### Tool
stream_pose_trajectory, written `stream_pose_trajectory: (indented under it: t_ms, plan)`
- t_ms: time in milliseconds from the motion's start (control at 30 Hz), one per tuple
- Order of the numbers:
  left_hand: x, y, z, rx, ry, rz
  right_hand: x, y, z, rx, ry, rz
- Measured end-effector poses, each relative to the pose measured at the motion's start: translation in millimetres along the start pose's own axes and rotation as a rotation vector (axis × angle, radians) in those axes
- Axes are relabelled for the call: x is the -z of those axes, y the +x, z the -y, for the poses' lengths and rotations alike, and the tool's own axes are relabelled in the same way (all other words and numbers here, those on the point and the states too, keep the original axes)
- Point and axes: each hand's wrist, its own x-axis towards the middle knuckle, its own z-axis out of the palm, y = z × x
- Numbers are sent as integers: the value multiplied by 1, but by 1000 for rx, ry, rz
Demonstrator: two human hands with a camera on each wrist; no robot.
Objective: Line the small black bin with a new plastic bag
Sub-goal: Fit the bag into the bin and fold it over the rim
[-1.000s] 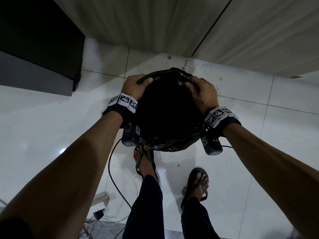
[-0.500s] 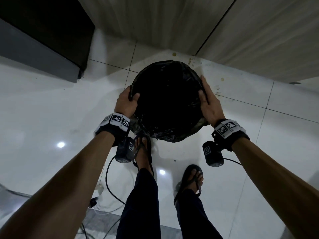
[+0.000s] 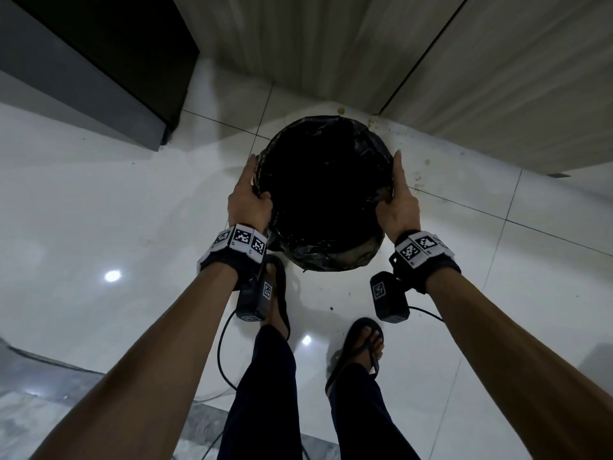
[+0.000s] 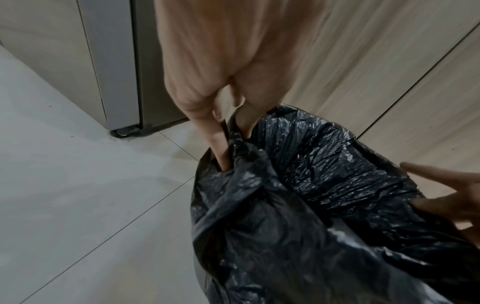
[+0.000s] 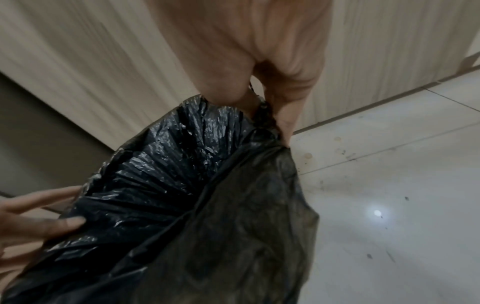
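The left hand (image 3: pixel 247 197) is on the left side of the bin (image 3: pixel 361 257), its fingers stretched forward down the outside of the rim and its thumb hooked over the edge. The left wrist view shows thumb and fingers (image 4: pixel 218 144) pinching a fold of the black bag (image 4: pixel 298 185) between them, so this hand grips the bag at the rim. The right hand (image 3: pixel 399 200) mirrors it on the right side: fingers long against the outer wall, thumb over the lip. In the right wrist view its fingers (image 5: pixel 285 123) nip the bag's edge where the plastic gathers into a ridge, so it too grips the bag.

The bag lines the bin's mouth and is folded down over the rim, crinkled and glossy, with loose plastic bunched on the near side. The bin stands on the white floor (image 3: pixel 99 227), close to the wooden wall (image 3: pixel 331 61), just ahead of the person's sandalled feet (image 3: pixel 361 346).

Against half a second ago, both hands have slid a little toward the person along the rim, and the left hand's fingers, then curled, now lie straighter. A second ago both hands were up on the far part of the rim with fingers curled over it; now they sit at the sides. The bin stays in the same spot by the wall.

A dark cabinet (image 3: pixel 99 61) stands to the left.
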Motion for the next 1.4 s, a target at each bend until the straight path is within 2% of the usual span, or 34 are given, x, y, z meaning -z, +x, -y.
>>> stream_pose_trajectory:
  t_ms: [167, 333, 633, 800, 967, 1100, 1200, 1400]
  plan:
    - [3, 2, 6, -36, -47, 118, 3, -2, -5, 40, 68, 75]
    - [15, 19, -4, -40, -76, 125, 5, 8, 8, 71, 158, 75]
    - [89, 116, -31, -38, -60, 96, -28, 82, 115, 172, 155, 93]
    - [133, 185, -34, -30, -98, 87, -65, 130, 168, 192, 124, 183]
    - [153, 235, -34, -16, -106, 93, -84, 167, 211, 196, 122, 264]
    - [166, 256, -43, -4, -99, 61, -90, 187, 235, 158, 130, 333]
    - [176, 268, -55, -23, -17, 43, -97, 195, 248, 156, 132, 333]
    - [180, 272, -62, -43, -22, 34, -102, 198, 255, 178, 127, 332]
